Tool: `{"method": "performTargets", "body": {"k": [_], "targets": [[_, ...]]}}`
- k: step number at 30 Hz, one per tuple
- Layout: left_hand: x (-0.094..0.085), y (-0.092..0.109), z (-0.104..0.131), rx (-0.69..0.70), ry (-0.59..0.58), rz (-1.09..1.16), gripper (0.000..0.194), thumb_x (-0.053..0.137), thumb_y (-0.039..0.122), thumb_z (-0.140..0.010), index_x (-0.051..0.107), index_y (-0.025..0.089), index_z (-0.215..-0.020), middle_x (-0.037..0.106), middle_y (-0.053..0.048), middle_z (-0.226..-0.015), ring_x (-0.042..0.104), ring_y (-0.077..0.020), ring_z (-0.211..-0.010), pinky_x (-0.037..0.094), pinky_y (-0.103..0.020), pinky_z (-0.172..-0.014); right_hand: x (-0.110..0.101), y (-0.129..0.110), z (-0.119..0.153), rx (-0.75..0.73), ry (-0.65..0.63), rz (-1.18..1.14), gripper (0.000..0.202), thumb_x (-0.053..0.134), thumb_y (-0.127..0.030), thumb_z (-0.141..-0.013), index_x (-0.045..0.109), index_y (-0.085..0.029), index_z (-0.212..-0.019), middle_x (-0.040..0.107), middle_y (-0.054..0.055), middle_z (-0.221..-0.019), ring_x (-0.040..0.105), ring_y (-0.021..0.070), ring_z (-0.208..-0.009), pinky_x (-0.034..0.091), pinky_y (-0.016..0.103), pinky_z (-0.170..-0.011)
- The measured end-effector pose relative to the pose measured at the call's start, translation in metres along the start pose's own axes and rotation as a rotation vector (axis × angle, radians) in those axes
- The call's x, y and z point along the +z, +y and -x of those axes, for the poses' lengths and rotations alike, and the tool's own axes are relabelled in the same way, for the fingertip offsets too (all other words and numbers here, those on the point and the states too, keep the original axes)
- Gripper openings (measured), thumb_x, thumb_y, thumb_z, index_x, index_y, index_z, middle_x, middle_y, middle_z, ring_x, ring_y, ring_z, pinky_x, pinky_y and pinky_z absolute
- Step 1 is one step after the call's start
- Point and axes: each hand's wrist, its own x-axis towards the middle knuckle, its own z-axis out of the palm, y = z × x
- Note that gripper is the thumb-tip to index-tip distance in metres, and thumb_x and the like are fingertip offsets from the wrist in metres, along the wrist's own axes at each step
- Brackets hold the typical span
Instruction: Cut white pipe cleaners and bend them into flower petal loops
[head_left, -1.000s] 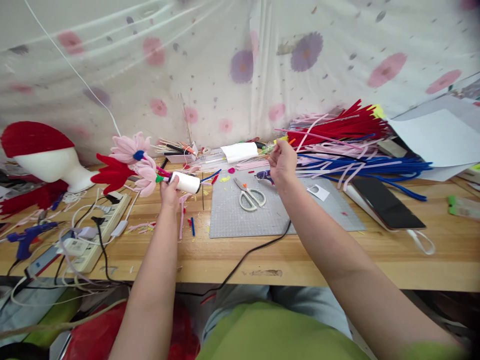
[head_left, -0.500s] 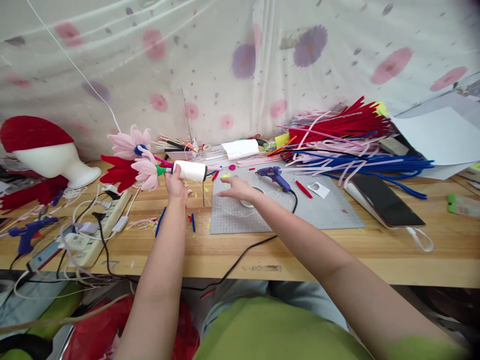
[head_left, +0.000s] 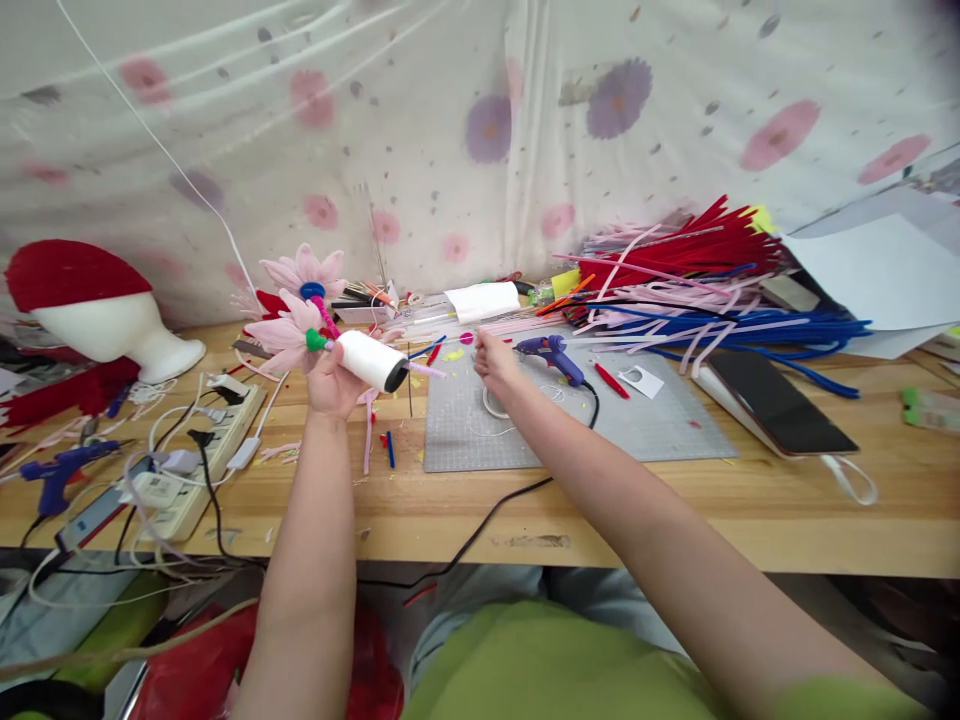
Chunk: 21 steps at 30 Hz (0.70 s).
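Note:
My left hand (head_left: 331, 385) is closed around a white spool (head_left: 371, 358) with a black end, which looks like a thread spool. A pale pink stem sticks out past that end. Just beyond my fingers are two fuzzy pink flowers, one (head_left: 283, 335) with a green base and one (head_left: 304, 270) with a blue base and magenta stem. A red flower is partly hidden behind them. Above the grey cutting mat (head_left: 615, 420), my right hand (head_left: 495, 362) has its fingers closed; what they hold, if anything, is too small to make out. A white ring-shaped roll (head_left: 493, 403) lies partly covered beneath it.
A blue glue gun (head_left: 551, 357) and red pen-like item (head_left: 611, 380) lie on the mat. Pipe cleaners (head_left: 675, 270) are piled back right, near a phone (head_left: 780, 400). At left are a foam head (head_left: 112, 325), power strip (head_left: 199, 470) and second glue gun (head_left: 64, 475).
My left hand has tilted the spool and swung the flowers rightward, covering more of the red flower. My right hand's fingers, spread before, have closed.

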Motion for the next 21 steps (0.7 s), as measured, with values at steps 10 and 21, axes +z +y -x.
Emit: {"method": "performTargets", "body": {"k": [10, 21], "targets": [[-0.049, -0.002, -0.038, 0.282, 0.405, -0.155, 0.020, 0.063, 0.033, -0.075, 0.054, 0.019, -0.086, 0.065, -0.003, -0.094, 0.062, -0.0131, -0.093, 0.050, -0.028, -0.083, -0.043, -0.028, 0.016, -0.484, 0.092, 1.102, 0.029, 0.046, -0.031, -0.080, 0.050, -0.015, -0.056, 0.052, 0.000, -0.055, 0.049, 0.0118, -0.060, 0.034, 0.023, -0.057], [-0.025, 0.011, -0.019, 0.107, 0.247, -0.005, 0.018, 0.058, 0.031, -0.078, 0.060, 0.017, -0.090, 0.069, -0.005, -0.091, 0.064, -0.0182, -0.095, 0.051, -0.034, -0.087, -0.034, -0.015, 0.024, -0.450, -0.138, 1.640, 0.049, 0.050, -0.014, -0.076, 0.053, -0.020, -0.124, 0.056, 0.010, -0.127, 0.052, 0.0243, -0.116, 0.042, 0.035, -0.092]]}}
